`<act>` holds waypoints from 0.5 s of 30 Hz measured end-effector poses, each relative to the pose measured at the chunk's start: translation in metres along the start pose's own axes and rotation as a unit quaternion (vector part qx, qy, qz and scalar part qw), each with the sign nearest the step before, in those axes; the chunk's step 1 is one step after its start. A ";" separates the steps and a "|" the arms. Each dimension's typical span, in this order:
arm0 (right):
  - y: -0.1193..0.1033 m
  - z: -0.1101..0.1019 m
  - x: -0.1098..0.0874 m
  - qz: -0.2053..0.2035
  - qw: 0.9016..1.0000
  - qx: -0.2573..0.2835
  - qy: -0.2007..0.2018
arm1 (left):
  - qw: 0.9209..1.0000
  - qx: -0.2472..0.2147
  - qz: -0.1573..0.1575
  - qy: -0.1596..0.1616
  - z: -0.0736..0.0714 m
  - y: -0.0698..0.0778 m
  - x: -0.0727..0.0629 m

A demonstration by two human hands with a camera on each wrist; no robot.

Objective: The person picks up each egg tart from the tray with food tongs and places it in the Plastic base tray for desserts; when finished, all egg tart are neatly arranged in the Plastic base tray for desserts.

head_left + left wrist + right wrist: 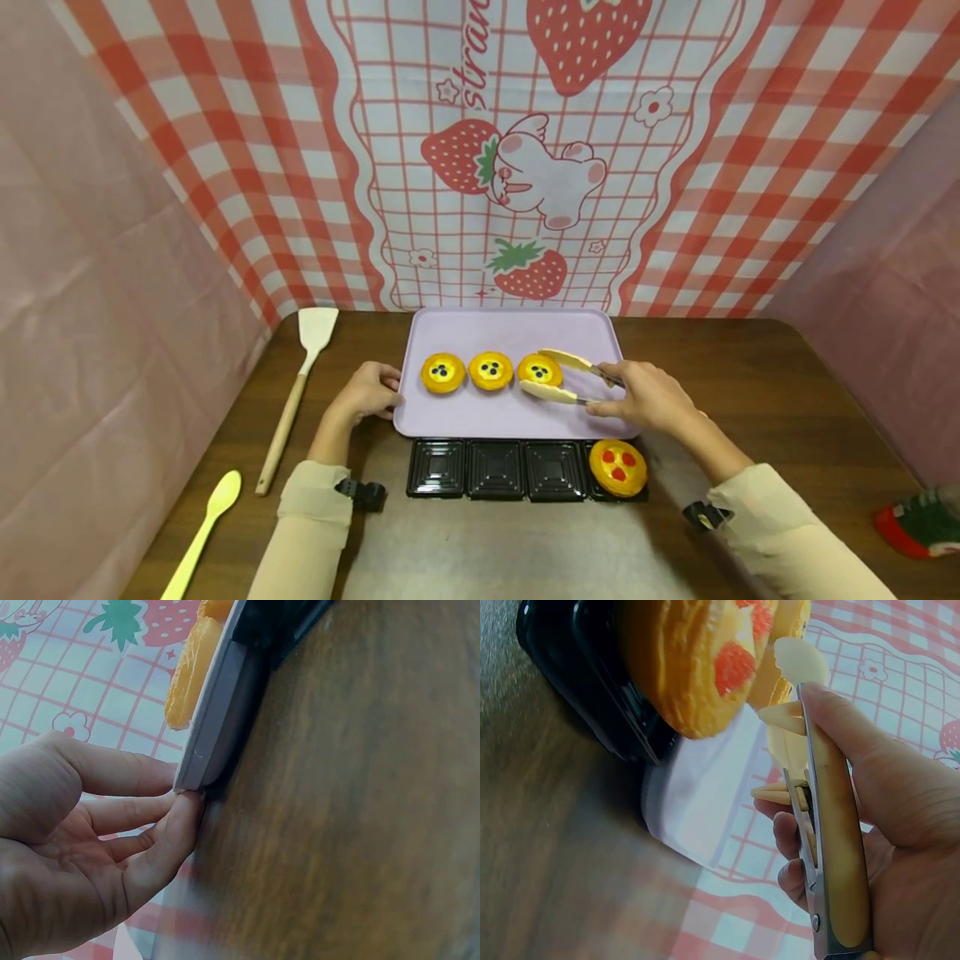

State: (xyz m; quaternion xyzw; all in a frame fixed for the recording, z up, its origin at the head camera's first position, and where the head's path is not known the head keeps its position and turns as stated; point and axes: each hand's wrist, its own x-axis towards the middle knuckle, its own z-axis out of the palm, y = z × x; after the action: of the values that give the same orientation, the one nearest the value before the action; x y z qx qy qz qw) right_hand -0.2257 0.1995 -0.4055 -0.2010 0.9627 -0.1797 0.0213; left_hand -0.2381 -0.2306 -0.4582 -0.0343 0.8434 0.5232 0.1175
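My right hand [651, 398] holds a pair of tongs [838, 825] with cream tips and metal-and-wood handles. Its spread tips reach either side of the rightmost tart [538, 370], a yellow one with dark berries on top. Two like it, a middle tart [491, 371] and a left tart [442, 372], sit in line on the pale lilac tray [480, 421]. At the tray's left edge, my left hand [372, 390] pinches the rim between thumb and fingers, as the left wrist view shows. A larger tart [618, 468] with red pieces rests in the rightmost section of a black container [495, 469].
Left of the tray lie a white spatula [288, 417] with a wooden handle and a yellow spoon [202, 533]. A red and green object [922, 521] stands at the far right edge. Behind the table [720, 358] hangs a strawberry-print cloth [480, 167].
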 end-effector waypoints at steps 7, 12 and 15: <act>-0.002 -0.016 -0.008 0.004 1.000 0.000 0.012 | 1.000 0.001 0.001 0.002 -0.001 0.000 0.000; -0.005 -0.027 -0.018 -0.001 1.000 -0.005 0.014 | 1.000 -0.002 0.001 -0.001 -0.001 0.000 -0.001; -0.008 -0.033 -0.026 -0.009 1.000 -0.013 0.021 | 1.000 -0.002 0.003 -0.002 -0.001 0.000 0.000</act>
State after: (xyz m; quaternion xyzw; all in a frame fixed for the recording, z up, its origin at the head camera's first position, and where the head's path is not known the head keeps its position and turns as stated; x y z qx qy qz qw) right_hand -0.2022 0.2145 -0.3733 -0.2058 0.9635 -0.1712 -0.0030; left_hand -0.2378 -0.2311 -0.4579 -0.0311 0.8422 0.5253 0.1173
